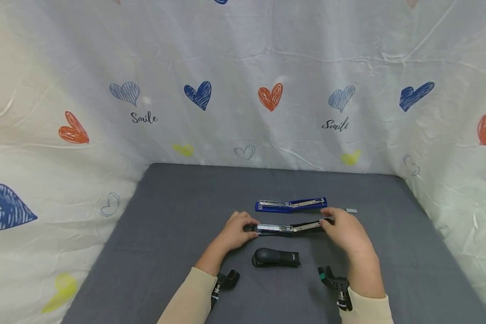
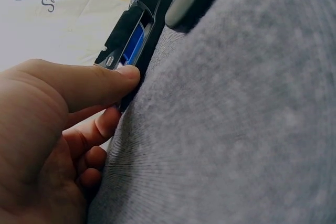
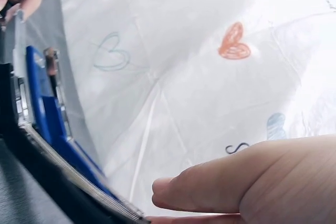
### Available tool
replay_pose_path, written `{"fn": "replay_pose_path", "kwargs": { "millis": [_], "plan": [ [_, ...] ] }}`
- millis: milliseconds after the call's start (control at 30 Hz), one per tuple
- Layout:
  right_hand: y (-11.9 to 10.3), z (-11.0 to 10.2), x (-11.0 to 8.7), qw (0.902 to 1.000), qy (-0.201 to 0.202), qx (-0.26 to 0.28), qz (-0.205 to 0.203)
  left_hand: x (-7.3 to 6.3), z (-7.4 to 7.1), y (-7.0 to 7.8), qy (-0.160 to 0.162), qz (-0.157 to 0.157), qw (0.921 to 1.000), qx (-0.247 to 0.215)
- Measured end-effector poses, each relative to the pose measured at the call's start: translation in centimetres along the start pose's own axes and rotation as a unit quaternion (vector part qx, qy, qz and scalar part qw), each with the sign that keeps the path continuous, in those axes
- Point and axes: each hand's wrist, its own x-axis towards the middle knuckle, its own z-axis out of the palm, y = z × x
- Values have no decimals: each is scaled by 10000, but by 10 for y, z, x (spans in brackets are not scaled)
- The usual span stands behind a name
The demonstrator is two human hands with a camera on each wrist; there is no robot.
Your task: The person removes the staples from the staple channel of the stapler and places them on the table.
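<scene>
An opened-out black stapler (image 1: 283, 228) lies across the grey cloth, its metal staple channel showing. My left hand (image 1: 236, 230) pinches its left end between thumb and fingers, seen close up in the left wrist view. At the other end, my right hand (image 1: 346, 229) has its thumb and index finger on either side of the tip; most of those fingers fall outside the right wrist view. Just behind it lies a blue stapler (image 1: 273, 207), also opened out. A closed black stapler (image 1: 276, 258) rests in front, between my forearms.
A small pale silvery piece (image 1: 351, 210) lies by my right hand, perhaps a strip of staples. Black wrist mounts (image 1: 337, 283) stick out from both forearms above the table. A white curtain (image 1: 235, 121) printed with hearts rises behind the grey tabletop (image 1: 186, 193).
</scene>
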Motion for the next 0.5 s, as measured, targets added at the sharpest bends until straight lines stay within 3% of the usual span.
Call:
{"fn": "replay_pose_path", "kwargs": {
  "millis": [500],
  "plan": [
    [-25,-8,7,9976,427,227,-499,0,-1,2,-1,-82,9998,-160]
  ]
}}
